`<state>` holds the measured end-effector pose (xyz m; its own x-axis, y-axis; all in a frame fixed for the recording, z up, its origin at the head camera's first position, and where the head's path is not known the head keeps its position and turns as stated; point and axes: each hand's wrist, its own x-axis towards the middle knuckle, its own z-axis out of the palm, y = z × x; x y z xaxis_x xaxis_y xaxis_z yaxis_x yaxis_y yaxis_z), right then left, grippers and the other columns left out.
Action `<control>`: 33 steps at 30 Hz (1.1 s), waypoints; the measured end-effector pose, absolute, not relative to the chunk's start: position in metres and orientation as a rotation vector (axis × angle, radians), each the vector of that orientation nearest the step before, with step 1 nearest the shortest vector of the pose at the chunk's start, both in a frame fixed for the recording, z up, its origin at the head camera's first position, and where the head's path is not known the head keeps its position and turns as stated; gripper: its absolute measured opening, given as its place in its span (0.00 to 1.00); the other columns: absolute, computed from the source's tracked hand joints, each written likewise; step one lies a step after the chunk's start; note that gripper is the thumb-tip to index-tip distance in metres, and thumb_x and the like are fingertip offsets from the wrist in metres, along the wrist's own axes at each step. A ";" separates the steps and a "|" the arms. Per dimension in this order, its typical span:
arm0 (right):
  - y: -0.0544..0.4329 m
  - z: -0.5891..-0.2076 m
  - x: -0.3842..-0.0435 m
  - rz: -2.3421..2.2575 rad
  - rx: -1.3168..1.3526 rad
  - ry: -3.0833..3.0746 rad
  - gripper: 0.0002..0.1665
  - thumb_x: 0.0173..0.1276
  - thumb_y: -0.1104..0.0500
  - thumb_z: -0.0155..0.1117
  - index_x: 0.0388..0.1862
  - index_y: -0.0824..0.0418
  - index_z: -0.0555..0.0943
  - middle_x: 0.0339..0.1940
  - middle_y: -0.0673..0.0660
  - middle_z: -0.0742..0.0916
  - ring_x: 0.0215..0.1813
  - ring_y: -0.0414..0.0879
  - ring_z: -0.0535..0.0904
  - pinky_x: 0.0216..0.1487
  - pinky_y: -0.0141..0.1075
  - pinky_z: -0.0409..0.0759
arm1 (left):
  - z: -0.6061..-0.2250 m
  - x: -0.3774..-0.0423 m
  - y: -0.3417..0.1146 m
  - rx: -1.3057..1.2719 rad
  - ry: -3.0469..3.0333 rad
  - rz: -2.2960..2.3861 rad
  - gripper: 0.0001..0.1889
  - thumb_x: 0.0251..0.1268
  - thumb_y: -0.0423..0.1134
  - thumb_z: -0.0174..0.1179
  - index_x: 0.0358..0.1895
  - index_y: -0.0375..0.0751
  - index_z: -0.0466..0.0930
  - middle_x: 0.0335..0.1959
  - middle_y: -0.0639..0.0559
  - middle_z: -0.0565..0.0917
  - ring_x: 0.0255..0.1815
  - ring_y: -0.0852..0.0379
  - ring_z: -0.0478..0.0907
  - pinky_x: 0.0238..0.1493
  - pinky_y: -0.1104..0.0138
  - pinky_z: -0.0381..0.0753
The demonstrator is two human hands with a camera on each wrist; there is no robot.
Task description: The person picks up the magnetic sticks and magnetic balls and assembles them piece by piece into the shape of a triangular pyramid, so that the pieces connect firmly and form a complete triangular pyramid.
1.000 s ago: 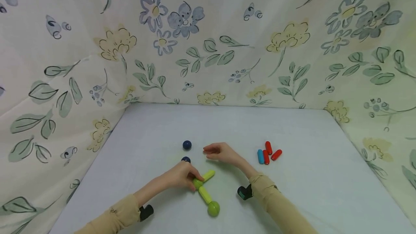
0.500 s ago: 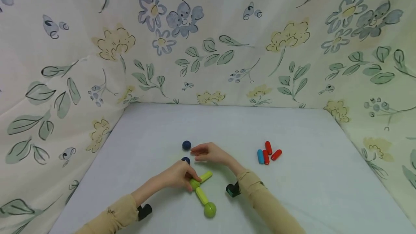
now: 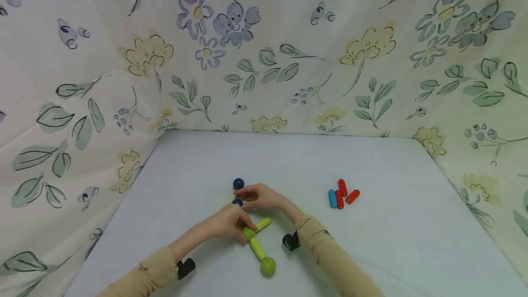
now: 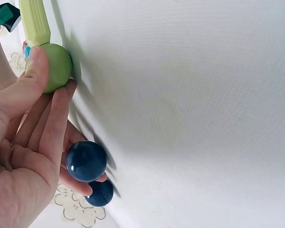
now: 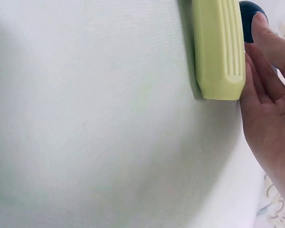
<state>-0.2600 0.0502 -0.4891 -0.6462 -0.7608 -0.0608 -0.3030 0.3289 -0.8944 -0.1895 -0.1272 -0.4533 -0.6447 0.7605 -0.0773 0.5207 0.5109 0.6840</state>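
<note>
My left hand (image 3: 228, 223) pinches a green ball (image 4: 59, 67) between thumb and fingers, close over the white table. Two light green grooved rods meet at this ball: one green rod (image 3: 263, 223) points to the far right, the other green rod (image 3: 257, 248) runs toward me to a second green ball (image 3: 268, 266). My right hand (image 3: 264, 197) reaches round the nearer dark blue ball (image 4: 87, 160), thumb on one side and fingers on the other, fingertips right at its surface. Just beyond lies another dark blue ball (image 3: 238, 184), apart from the green pieces.
On the right of the white table (image 3: 396, 223) lie a short blue rod (image 3: 332, 199) and several red rods (image 3: 353, 196) in a loose group. A flowered cloth (image 3: 297, 68) hangs behind and beside the table. Small dark cameras sit under both wrists.
My right hand has moved left across the table, from beyond the green rod to the nearer dark blue ball. The left hand keeps its hold on the green ball, almost in place.
</note>
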 end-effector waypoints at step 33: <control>0.104 -0.488 -0.255 -1.416 -0.554 2.319 0.21 0.67 0.57 0.63 0.58 0.60 0.78 0.56 0.58 0.83 0.52 0.45 0.79 0.55 0.36 0.79 | -0.453 -0.193 -0.123 1.036 2.395 0.907 0.15 0.41 0.29 0.74 0.38 0.40 0.88 0.32 0.54 0.88 0.28 0.69 0.74 0.29 0.78 0.76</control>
<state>-0.2547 0.1040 -0.4877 -0.8558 -0.5068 -0.1041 -0.1388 0.4187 -0.8975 -0.1926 -0.1226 -0.4535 -0.6578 0.7486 -0.0832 0.5057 0.5208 0.6878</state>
